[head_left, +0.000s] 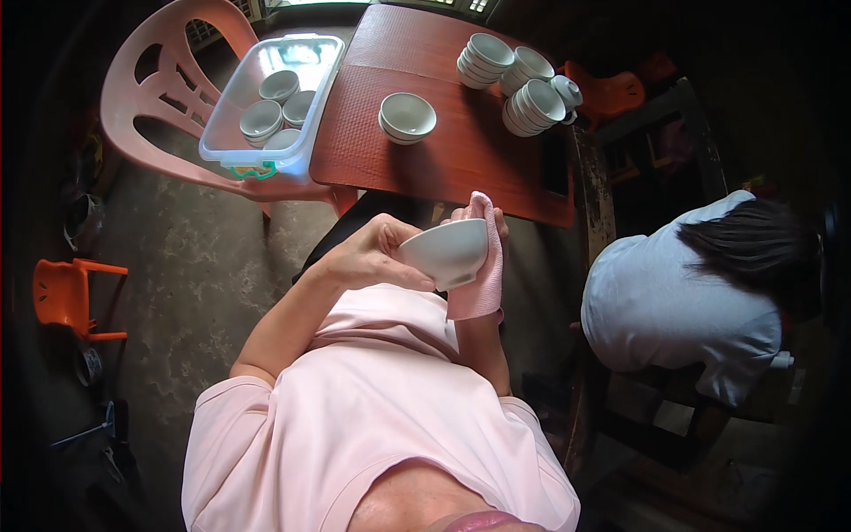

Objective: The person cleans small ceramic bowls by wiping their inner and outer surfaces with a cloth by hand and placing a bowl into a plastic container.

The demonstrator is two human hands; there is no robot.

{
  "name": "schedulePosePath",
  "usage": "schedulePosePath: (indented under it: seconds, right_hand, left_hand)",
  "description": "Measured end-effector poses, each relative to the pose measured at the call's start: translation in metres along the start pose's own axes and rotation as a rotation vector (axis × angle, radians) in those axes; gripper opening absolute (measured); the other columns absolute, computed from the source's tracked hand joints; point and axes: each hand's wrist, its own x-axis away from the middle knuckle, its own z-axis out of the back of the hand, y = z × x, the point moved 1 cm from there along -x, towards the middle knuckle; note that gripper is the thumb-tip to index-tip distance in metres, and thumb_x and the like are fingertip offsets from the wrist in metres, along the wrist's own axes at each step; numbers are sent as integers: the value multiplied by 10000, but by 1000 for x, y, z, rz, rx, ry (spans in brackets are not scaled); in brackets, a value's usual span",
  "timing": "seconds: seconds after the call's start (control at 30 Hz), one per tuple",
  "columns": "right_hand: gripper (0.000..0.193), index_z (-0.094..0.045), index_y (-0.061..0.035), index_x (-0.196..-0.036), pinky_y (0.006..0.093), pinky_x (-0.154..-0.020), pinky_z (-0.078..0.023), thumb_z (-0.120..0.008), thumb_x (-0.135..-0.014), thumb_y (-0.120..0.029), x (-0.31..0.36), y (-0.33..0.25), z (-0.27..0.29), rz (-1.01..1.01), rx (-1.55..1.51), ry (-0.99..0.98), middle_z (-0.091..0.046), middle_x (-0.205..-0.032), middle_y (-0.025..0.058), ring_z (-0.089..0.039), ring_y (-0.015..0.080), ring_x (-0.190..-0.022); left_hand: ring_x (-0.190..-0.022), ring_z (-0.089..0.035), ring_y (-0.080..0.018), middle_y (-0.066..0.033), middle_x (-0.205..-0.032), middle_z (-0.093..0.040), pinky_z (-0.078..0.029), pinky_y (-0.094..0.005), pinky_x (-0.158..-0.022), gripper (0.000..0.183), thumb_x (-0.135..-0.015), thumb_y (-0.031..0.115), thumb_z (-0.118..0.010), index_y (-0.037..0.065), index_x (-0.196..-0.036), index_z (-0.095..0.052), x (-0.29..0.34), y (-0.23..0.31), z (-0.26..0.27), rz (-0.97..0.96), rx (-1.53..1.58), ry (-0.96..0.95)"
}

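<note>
— Pink shirt [355, 426], nearest my head camera. Hands?

— Left hand [368, 253]: thumb and fingers pinching one white bowl [443, 254], tilted, by its left side. Right hand [503, 224]: partly hidden by bowl and pink cloth [481, 284]; cloth against the bowl's right side. I cannot tell whether those fingers pinch.

— Bowl's place?

— Between both sets of fingers, above my lap.

— Beyond the fingers?

— Red table [479, 168], bearing nested bowls [408, 120] and, farther right, bowl stacks [534, 108]. Left of the fingers: clear box [324, 93] of bowls, on a pink chair [133, 106]. Well right: one person [656, 293], pale shirt.
</note>
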Motion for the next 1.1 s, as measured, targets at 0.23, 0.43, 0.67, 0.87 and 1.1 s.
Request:
schedulePosePath:
  seconds: [0.23, 0.43, 0.67, 0.87, 1.1]
  right_hand:
    - [270, -637, -69, -1018, 305, -686, -526, -645, -803, -231, -2, -18, -66, 110, 1467, -25, -669, -888, 125, -662, 232, -760]
    - [324, -569, -64, -1162, 491, -1023, -328, -469, -868, -155, 8, -5, -29, 793, 1434, -254, -441, -1319, 246, -417, 403, -1233]
    - [395, -382, -92, -1317, 502, -995, -350, -401, -961, -263, 27, 10, -30, 920, 1562, -127, -281, -1387, 258, -351, 426, -1263]
    - [217, -639, -4, -964, 314, -808, -467, -519, -833, -129, 1, -37, -82, 108, 1431, -223, -595, -1010, 135, -592, 217, -909]
    - [217, -611, 9, -1017, 211, -722, -468, -516, -918, -159, 7, -4, -20, 189, 489, 423, -628, -902, 41, -583, 91, -807]
  left_hand:
    - [-855, -590, -75, -29, -910, -645, -486, -207, -728, 303, -695, -2, -765, -8, -968, -635, 0, -9, 3, 168, -103, 6]
    - [-953, -639, -221, -134, -1028, -641, -508, -373, -886, 424, -710, 21, -741, -53, -1095, -580, -5, -22, 17, -4, 495, 47]
    - [-1002, -617, -266, -160, -1090, -603, -516, -417, -883, 531, -727, 104, -751, -48, -1176, -513, -9, -29, 19, -29, 671, 57]
    - [-911, -630, -167, -96, -963, -644, -519, -298, -796, 351, -695, -28, -741, -45, -1022, -614, 0, -11, 2, 5, 341, 88]
    - [-706, -612, -90, -65, -802, -663, -515, -222, -634, 240, -694, -56, -749, -69, -908, -640, -4, -24, -3, -56, -97, 73]
